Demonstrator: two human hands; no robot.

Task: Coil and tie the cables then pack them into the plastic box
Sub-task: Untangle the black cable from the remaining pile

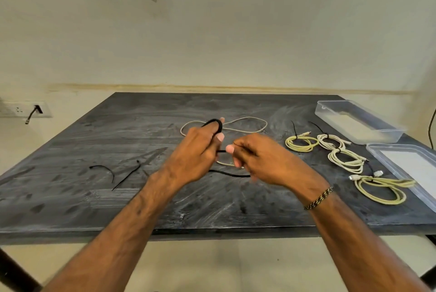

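Fingers (218, 137) of left hand (197, 150) grip black cable (215, 124) coil; right hand (257, 157) pinches loose strand — light, limp, springy; hold at crossing.

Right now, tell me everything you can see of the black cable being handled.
The black cable is thin, dark and flexible. The left hand grips several loops of it, an arc showing above the fingers. A short taut run crosses to the right hand, which pinches it. A loose tail lies curved on the dark table below both hands. It has no tie on it yet; its connectors are not visible.
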